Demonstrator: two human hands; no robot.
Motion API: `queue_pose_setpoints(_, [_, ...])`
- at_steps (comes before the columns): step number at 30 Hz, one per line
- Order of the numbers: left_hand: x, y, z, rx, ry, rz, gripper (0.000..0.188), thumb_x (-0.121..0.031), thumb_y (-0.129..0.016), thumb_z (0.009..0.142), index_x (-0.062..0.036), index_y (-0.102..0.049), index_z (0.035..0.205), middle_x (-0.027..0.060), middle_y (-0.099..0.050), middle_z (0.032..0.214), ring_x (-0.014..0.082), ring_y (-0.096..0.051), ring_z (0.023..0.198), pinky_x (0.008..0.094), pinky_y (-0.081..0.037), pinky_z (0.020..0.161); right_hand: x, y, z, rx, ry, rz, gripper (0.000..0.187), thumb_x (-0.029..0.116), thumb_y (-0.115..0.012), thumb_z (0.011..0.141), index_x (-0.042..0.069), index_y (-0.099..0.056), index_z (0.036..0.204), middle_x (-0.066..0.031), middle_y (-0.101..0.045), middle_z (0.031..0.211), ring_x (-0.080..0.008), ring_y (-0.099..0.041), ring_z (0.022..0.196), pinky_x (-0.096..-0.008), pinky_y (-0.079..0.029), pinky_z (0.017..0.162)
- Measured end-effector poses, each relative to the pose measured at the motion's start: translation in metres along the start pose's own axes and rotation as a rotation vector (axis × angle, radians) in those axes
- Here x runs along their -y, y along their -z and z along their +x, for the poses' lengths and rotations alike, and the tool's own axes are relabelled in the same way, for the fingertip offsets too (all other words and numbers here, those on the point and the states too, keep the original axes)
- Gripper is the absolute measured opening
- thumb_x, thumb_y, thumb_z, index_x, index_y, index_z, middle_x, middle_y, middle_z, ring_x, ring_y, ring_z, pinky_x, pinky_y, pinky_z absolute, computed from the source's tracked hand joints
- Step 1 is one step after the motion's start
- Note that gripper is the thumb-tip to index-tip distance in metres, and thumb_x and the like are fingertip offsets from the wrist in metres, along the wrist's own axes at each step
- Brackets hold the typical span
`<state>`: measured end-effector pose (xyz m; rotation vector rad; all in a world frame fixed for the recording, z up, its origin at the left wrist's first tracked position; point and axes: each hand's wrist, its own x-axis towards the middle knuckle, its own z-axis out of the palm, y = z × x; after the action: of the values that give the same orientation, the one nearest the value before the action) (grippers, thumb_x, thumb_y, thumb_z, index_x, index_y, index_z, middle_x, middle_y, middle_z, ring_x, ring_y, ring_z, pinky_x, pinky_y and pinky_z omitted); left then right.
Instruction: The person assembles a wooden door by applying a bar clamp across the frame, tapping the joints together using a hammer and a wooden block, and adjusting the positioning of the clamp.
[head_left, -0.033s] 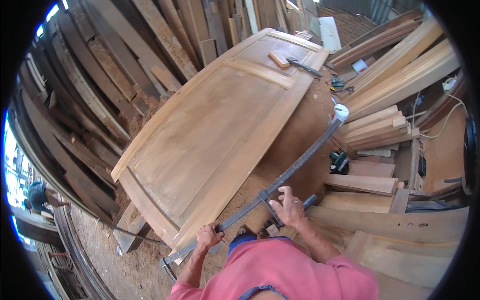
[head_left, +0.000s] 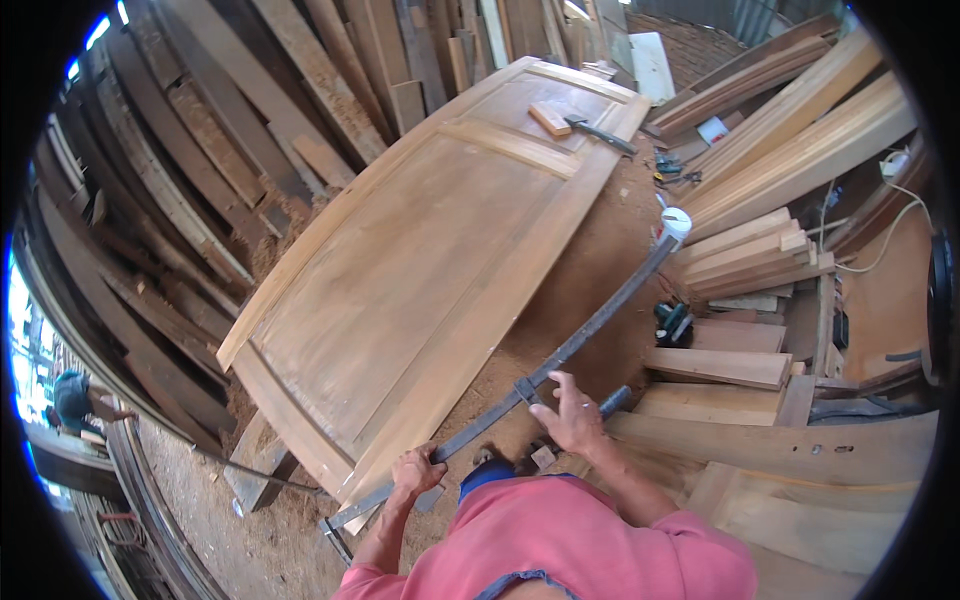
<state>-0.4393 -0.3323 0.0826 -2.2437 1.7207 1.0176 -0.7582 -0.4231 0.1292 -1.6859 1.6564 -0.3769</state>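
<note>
A long dark metal bar clamp [head_left: 600, 318] runs slantwise in front of me, from near left to far right. My left hand [head_left: 415, 470] is closed round its bar near the left end. Beside the sliding jaw [head_left: 526, 390], my right hand [head_left: 575, 418] has its fingers apart, thumb close to the jaw; I cannot tell whether it touches. The clamp's screw rod [head_left: 615, 400] sticks out past that hand. Beyond the bar lies a large framed wooden door [head_left: 400, 270], flat and raised off the ground, its near corner partly behind the clamp.
On the door's far end rest a hammer [head_left: 602, 136] and a wooden block [head_left: 549, 118]. A white tub [head_left: 677, 224], a green power tool [head_left: 673, 325] and stacked boards [head_left: 745, 250] stand at right. Planks [head_left: 310, 85] lean along the left. Another person [head_left: 75, 398] is at far left.
The whole view has shifted slightly, so everything sits a little further left. My right hand is slightly nearer the clamp's sliding jaw; my left hand keeps its hold.
</note>
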Motion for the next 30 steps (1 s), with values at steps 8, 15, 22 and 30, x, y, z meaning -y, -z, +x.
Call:
queue_pose_setpoints(8, [-0.083,0.025,0.089,0.035,-0.069,0.129,0.034,-0.035,-0.066,0.076,-0.0201,-0.071,0.106,0.0117,-0.074,0.104,0.0330,-0.070,0.102,0.0467,-0.054,0.089,-0.042,0.014,0.105,0.111,0.000,0.029,0.086,0.039,-0.072,0.088,0.013,-0.027,0.156,-0.0338,-0.062,0.124,-0.0501,-0.059,0.119,-0.0535,-0.046,0.103])
queue_pose_setpoints(15, [-0.130,0.060,0.189,0.042,-0.167,0.200,0.037,-0.037,-0.064,0.079,-0.0228,-0.071,0.112,0.0125,-0.073,0.107,0.0348,-0.069,0.105,0.0483,-0.054,0.089,-0.065,0.045,0.185,-0.190,0.019,0.096,0.067,0.031,-0.067,0.090,0.013,-0.041,0.150,-0.0267,-0.068,0.118,-0.0450,-0.065,0.110,-0.0501,-0.052,0.095])
queue_pose_setpoints(22, [-0.238,0.113,0.280,0.062,-0.252,0.187,0.035,-0.037,-0.064,0.080,-0.0227,-0.071,0.111,0.0138,-0.073,0.103,0.0352,-0.070,0.099,0.0493,-0.055,0.085,-0.081,0.134,0.269,-0.302,-0.141,-0.004,0.061,0.029,-0.063,0.094,0.011,-0.042,0.149,-0.0229,-0.070,0.115,-0.0433,-0.066,0.108,-0.0509,-0.052,0.093])
queue_pose_setpoints(30, [-0.314,0.149,0.393,-0.065,-0.272,0.223,0.029,-0.030,-0.069,0.077,-0.0216,-0.071,0.105,0.0106,-0.074,0.090,0.0341,-0.071,0.090,0.0485,-0.055,0.078,-0.212,0.253,0.403,-0.530,-0.108,0.107,0.057,0.030,-0.058,0.098,0.013,-0.041,0.149,-0.0268,-0.064,0.125,-0.0461,-0.061,0.117,-0.0511,-0.048,0.098])
